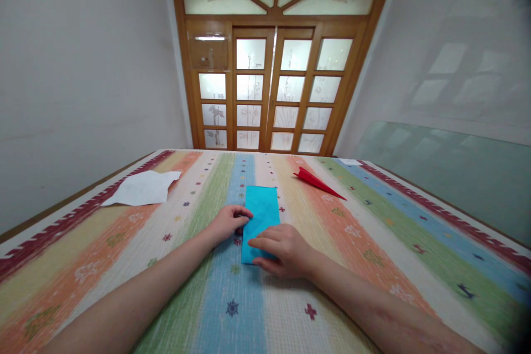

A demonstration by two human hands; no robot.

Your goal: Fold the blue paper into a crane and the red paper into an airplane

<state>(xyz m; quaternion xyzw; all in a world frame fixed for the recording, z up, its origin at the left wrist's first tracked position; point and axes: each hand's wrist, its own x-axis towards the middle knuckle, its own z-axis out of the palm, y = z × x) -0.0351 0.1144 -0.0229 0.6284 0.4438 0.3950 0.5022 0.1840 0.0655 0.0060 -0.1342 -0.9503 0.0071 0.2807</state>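
Note:
A bright blue sheet of paper (262,202), folded into a tall narrow rectangle, lies on the striped tablecloth in front of me. At its left edge, my left hand (230,222) has its thumb and bent index finger closed on the paper. My right hand (284,250) rests over the lower right part, fingers stretched across the surface and thumb apart near the bottom edge. The paper's lower right corner is hidden under that hand. Beyond it to the right lies a red folded-paper piece (317,181), long and pointed.
A white sheet (143,188) with uneven edges lies at the left of the tablecloth (174,298). At the far right edge is a small white piece of paper (349,162). A pale green panel (440,171) stands along the right side. Wooden glazed doors (271,88) are behind the table.

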